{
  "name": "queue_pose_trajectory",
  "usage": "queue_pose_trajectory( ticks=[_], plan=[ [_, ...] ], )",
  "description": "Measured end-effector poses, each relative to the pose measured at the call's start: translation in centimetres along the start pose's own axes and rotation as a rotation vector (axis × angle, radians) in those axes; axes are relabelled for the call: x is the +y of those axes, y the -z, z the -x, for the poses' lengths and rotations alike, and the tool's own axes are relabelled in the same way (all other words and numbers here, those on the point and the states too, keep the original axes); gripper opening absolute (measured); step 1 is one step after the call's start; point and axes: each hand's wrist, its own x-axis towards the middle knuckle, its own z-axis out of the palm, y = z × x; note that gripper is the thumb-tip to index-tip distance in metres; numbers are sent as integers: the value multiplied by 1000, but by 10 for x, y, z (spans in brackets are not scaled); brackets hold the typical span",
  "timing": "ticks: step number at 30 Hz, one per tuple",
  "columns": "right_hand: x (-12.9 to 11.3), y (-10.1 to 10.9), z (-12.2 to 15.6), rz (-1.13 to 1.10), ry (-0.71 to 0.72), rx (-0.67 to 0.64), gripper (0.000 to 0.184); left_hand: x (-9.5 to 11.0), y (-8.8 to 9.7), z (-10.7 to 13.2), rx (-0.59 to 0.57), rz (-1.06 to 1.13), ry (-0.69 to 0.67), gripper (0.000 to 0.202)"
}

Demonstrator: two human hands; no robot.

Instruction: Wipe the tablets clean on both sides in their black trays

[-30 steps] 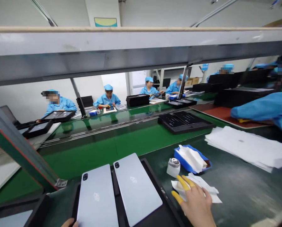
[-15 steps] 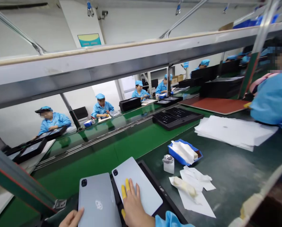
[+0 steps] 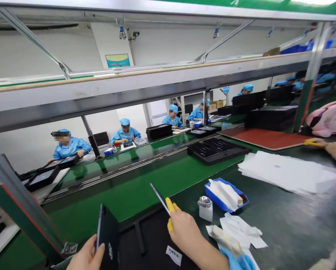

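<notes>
We have a tablet in each of our hands, both lifted off the black tray (image 3: 145,240) that lies between our wrists on the counter (image 3: 291,225). Our left hand (image 3: 86,257) grips the left tablet (image 3: 107,240) by its lower edge, so it stands nearly upright with its long axis pointing up and away and its dark screen side turned toward the tray. Our right hand (image 3: 184,232), yellow finger cots on the index and middle fingers, pinches the right tablet (image 3: 160,198) at its near end; we see it almost edge-on, a thin line slanting up and to the left from the fingertips. The two tablets are well apart, one on each side of the tray's centre rib, and each is nearest the hand that holds it. To the right stand a small white dispenser bottle (image 3: 205,208), a blue tray of wipes (image 3: 226,193) and loose wipes (image 3: 235,232). Half a second ago both tablets lay flat, grey backs up, side by side in the tray, with our palms resting on them; now the tray's compartments are bare, showing a barcode label (image 3: 173,255), and both tablets are tilted up in the air.
</notes>
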Motion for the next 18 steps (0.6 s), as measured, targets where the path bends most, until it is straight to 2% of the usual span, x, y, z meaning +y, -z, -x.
queue_pose_trajectory(
  ticks=[2,4,7,9,12,14,16,18],
  plan=[
    [5,5,1,12,-32,-24,33,17,9,7,-25,-225,3,56],
    [9,4,1,7,-44,-55,32,33,7,12,-35,-370,-7,51],
    [22,2,-5,-70,-80,-41,34,51,-18,16,-37,-473,-28,49],
    [36,-6,-13,-262,-107,38,37,56,-44,16,-37,-490,-65,56],
    [59,-33,-27,-754,-88,133,41,56,-83,13,-23,-473,-134,67],
    [69,-62,-33,-1012,-83,121,44,54,-105,10,-16,-456,-158,67],
    [74,-91,-36,-1103,-121,71,50,50,-122,6,-12,-436,-162,68],
    [76,-115,-37,-1065,-157,25,52,46,-134,1,-13,-412,-156,67]
  ],
)
